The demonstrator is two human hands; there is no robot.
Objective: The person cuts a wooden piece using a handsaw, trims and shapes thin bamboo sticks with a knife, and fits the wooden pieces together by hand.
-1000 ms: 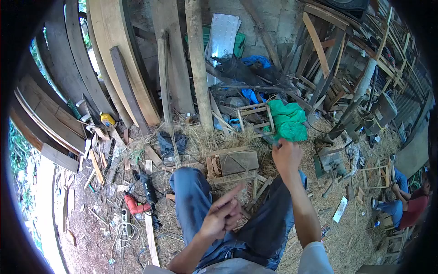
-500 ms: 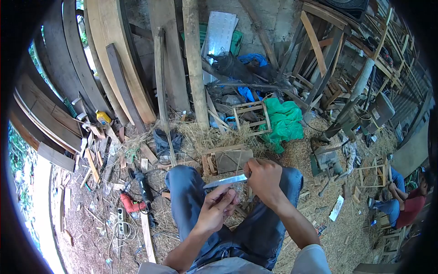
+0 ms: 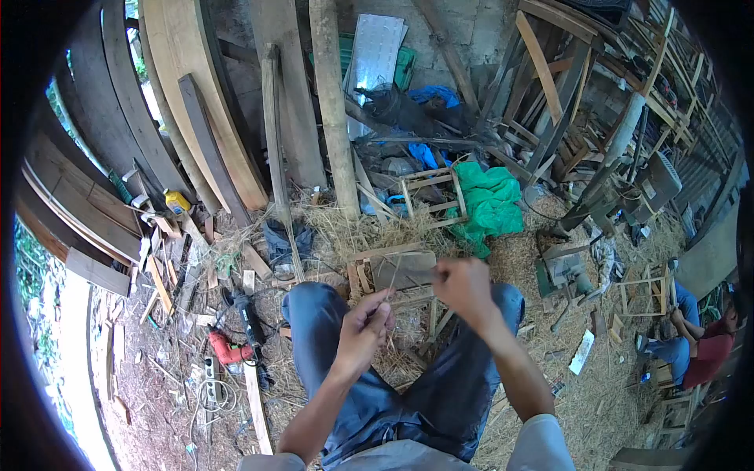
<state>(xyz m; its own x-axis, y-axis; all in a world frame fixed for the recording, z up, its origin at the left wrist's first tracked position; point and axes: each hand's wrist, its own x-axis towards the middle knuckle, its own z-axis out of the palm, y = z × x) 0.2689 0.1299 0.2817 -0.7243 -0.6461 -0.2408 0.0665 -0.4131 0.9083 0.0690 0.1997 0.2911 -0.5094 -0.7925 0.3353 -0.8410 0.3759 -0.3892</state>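
Between my knees, my left hand [image 3: 365, 334] pinches a thin, light-coloured strip [image 3: 395, 271], perhaps cane or bamboo, which points up and away from the fingertips. My right hand [image 3: 465, 294] is a closed fist to its right, slightly blurred by motion. It grips a knife whose blade shows plainly in the earlier view; now the blade is hard to make out. Beyond both hands, a flat grey-brown board [image 3: 412, 265] lies on the ground among small wooden pieces [image 3: 357, 276].
A red drill [image 3: 228, 348], a dark power tool [image 3: 250, 323] and a power strip [image 3: 210, 381] lie left. Tall planks [image 3: 200, 102] lean behind. A green sheet [image 3: 491, 200] lies beside a small wooden frame [image 3: 432, 188]. Another person [image 3: 703, 345] sits at right.
The knife blade, which lay across the left fingers, has drawn away with my right hand and no longer shows clearly. My left hand has shifted slightly left and up, with the strip more visible.
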